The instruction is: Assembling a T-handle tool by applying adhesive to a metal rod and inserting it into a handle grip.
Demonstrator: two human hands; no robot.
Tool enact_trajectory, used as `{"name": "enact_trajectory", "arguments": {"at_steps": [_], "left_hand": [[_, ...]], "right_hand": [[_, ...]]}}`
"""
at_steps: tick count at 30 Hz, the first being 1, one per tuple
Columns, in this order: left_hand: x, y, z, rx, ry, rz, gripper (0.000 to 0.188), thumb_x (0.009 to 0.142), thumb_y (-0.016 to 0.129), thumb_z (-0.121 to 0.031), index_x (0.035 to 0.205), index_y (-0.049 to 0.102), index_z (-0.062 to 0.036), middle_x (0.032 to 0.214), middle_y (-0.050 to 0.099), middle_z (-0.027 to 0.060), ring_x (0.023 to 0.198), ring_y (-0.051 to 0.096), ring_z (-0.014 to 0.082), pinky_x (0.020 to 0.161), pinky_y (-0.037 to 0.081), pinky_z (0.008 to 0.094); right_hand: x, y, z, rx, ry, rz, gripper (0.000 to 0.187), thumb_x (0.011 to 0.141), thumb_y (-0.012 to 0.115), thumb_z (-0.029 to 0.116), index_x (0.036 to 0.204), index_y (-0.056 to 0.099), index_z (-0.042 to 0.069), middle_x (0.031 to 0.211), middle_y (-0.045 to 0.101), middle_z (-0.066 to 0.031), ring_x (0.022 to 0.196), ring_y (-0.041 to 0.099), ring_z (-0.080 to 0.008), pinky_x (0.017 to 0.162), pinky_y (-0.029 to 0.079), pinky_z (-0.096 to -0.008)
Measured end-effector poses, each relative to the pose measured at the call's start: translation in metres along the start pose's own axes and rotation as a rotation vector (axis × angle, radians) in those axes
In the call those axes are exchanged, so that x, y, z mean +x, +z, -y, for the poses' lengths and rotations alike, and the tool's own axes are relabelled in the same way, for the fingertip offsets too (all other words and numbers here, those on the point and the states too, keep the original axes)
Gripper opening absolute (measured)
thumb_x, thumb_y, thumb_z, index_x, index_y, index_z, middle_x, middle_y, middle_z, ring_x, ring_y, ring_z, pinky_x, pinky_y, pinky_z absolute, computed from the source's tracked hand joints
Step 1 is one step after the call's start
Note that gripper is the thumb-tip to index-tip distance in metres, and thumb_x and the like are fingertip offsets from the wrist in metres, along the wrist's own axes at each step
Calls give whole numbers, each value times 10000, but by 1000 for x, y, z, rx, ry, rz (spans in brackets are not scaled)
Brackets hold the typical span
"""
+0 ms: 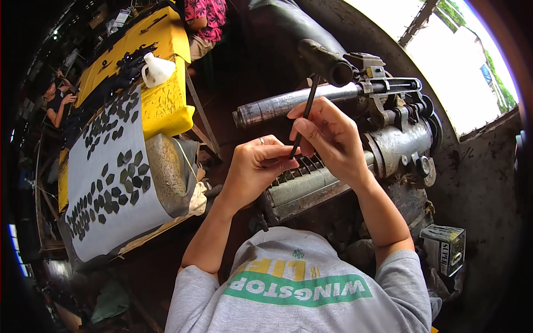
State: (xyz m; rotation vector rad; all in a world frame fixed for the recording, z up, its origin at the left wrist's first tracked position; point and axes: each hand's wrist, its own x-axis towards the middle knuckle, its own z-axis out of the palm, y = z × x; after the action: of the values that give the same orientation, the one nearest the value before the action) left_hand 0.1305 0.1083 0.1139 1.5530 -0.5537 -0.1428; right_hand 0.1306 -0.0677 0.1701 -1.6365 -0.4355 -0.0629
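Note:
A thin, dark, straight strip [302, 129] stands slanted in front of my chest, and both hands are closed on it. My left hand [260, 165] pinches its lower end between thumb and fingertips. Higher up, my right hand [328, 133] has its thumb and fingers around the strip, whose top sticks out above the fingers. Whether the strip is stiff or soft I cannot tell. Just beyond and below my hands is a heavy, worn metal machine [400, 141] with a long cylindrical bar [300, 102] and a slotted bed [305, 186].
To the left, a long table with yellow covering [161, 41] bears a pale sheet [122, 233] with many dark angular pieces [130, 175], and a white jug [157, 69]. Two people [206, 19] are near that table. A rectangular tin [443, 247] stands at right, by the wall.

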Motion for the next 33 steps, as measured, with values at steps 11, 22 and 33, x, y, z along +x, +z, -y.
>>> {"name": "enact_trajectory", "arguments": {"at_steps": [11, 22, 33], "left_hand": [[-2, 4, -20, -15, -141, 16, 228, 799, 705, 75, 1020, 698, 19, 925, 643, 47, 882, 662, 112, 786, 558, 221], [-3, 5, -5, 0, -13, 14, 229, 816, 698, 57, 1042, 697, 21, 972, 652, 63, 836, 647, 98, 747, 542, 199], [0, 3, 4, 20, -2, 61, 217, 807, 712, 38, 1022, 703, 13, 959, 672, 62, 857, 652, 106, 758, 535, 217]], "right_hand": [[-3, 2, -7, -31, -52, -112, 125, 929, 624, 86, 944, 519, 19, 684, 616, -26, 568, 521, -34, 492, 410, -212], [-8, -7, -6, -7, -63, 80, 76, 992, 512, 66, 1042, 540, 15, 787, 609, -21, 657, 509, -27, 580, 445, -180], [-15, -5, -11, 113, -73, -12, 176, 962, 513, -3, 1134, 503, 33, 744, 608, -35, 608, 526, -46, 543, 449, -214]]}}
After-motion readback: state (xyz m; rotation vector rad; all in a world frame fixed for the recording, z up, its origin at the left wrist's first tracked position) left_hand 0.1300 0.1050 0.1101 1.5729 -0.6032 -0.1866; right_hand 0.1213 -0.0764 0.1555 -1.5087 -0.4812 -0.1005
